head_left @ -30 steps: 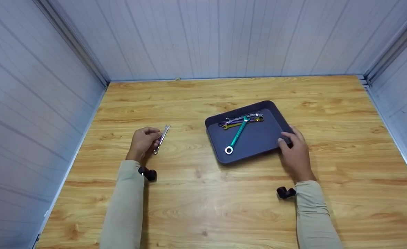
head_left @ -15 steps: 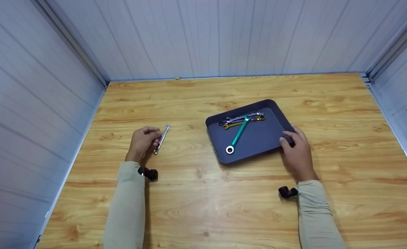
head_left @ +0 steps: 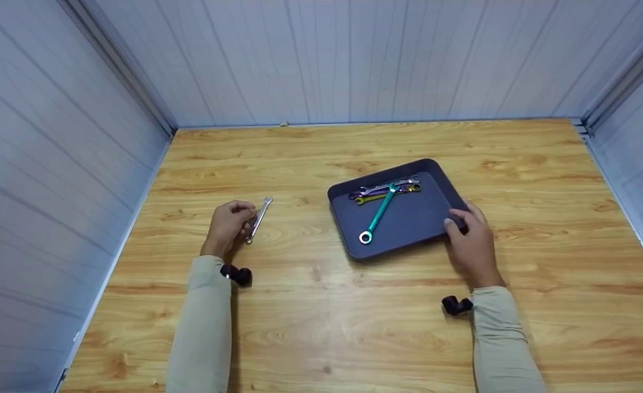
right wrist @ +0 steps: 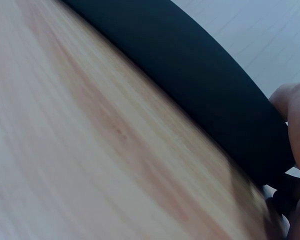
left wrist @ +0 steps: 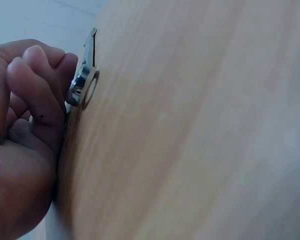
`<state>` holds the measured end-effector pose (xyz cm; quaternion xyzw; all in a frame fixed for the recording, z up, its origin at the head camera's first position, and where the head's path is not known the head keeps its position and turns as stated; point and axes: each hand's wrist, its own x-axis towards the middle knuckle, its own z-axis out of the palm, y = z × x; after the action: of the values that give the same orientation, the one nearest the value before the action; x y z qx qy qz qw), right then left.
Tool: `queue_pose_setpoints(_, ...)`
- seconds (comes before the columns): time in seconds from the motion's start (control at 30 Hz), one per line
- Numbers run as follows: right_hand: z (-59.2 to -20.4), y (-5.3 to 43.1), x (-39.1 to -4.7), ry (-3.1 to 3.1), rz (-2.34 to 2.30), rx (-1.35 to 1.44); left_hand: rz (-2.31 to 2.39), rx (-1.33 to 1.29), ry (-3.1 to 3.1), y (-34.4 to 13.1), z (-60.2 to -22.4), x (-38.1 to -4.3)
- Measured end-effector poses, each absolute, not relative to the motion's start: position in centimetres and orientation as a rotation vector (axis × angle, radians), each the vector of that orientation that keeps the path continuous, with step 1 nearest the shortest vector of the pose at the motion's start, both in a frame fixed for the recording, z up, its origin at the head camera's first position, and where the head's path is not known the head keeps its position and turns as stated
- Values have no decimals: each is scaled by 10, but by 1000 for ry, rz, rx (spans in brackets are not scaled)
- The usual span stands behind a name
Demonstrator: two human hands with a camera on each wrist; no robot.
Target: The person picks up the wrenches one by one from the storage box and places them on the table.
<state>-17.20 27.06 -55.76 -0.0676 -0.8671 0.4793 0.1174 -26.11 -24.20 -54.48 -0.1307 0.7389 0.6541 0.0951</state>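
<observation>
Holding wrenches (head_left: 379, 214), the tray (head_left: 422, 213) is gripped by the right hand (head_left: 471, 244); the left hand (head_left: 227, 225) pinches a silver wrench (head_left: 261, 216).

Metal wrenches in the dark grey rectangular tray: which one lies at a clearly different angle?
The teal-green wrench: it slants across the tray; the other wrenches bunch along its far side.

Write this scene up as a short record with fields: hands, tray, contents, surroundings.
Left hand: the left hand has curled fingers, their tips at a silver wrench
Right hand: the right hand grips the near right corner of the tray
Tray: dark rectangular tray, set at an angle
Contents: green wrench, one end over a bunch of wrenches along the far side
Bunch count: cannot be told, they overlap
Surface: wood-grain table
Backdrop: pale panelled wall
</observation>
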Motion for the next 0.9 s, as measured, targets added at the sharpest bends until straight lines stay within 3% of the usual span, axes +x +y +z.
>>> queue_pose_setpoints(0.5, -562, 258, -182, -2563, 1401, -181, 2051, -469, 2063, -258, -546, -256)
queue_pose_setpoints(0.9, -561, 264, -179, -2533, 1403, -192, 2041, -371, 2010, -235, -536, -261)
